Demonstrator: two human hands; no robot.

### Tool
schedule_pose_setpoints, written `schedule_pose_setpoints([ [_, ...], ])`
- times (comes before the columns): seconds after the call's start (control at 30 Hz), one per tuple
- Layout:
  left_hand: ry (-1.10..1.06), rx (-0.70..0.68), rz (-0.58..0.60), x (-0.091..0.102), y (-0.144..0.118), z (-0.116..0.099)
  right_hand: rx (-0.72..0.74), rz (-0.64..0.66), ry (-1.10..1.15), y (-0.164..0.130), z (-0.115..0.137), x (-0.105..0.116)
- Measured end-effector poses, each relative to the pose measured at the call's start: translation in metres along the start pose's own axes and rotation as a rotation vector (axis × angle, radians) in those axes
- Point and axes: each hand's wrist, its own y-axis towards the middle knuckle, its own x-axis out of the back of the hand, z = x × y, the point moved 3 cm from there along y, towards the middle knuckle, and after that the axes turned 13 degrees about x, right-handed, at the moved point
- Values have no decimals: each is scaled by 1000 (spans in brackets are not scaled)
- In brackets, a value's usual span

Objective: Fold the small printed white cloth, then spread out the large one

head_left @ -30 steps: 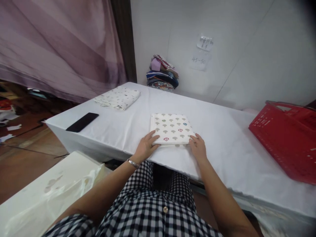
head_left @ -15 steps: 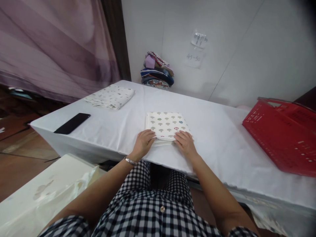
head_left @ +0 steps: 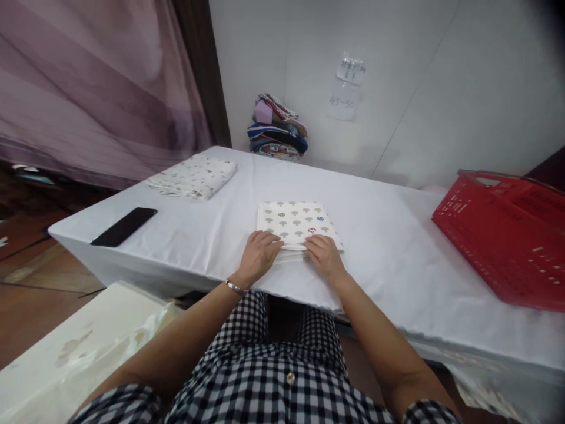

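Taking the folded patterned cloth [head_left: 295, 222] as the landmark: it lies flat near the front edge of the white-covered table [head_left: 397, 247], about midway along it, cream with rows of small mushroom shapes, a few of them coloured.

Far to the left of that cloth, near the table's left corner, a black phone [head_left: 124, 226] lies flat. Behind the phone, and to the left and farther back from the landmark cloth, a second folded cloth [head_left: 193, 176] with a fine print rests on the table, well apart from both.

Behind the landmark cloth, against the wall at the table's far edge, stands a stack of mixed coloured fabrics [head_left: 277, 127]. On the wall above and to the right of that stack hang two small paper notes [head_left: 346, 88]; their writing is too small to read surely.

At the cloth's near left corner the left hand [head_left: 257, 256] rests palm down, fingers bent over the edge, a bracelet at its wrist. Its grip is narrow, pressing on the cloth's near edge rather than closing round it. Just beside it, at the near right part of the same edge, the right hand [head_left: 325, 258] lies likewise, fingers curled onto the fabric, grip narrow and touching the cloth.

Far to the right of the cloth, a red plastic basket [head_left: 507, 235] sits on the table, tilted.
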Motion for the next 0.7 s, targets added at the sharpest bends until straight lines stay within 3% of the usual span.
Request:
schedule_pose_setpoints([
  [0.27,33,-36,42,-6,-8,-3,2,12,-36,-5,-1,-3],
  [0.47,87,-91,78,-11,7,-20,2,21,-18,-1,-3,-3],
  [0.7,130,-93,89,-22,13,-18,-52,3,-58,-24,-30,22],
])
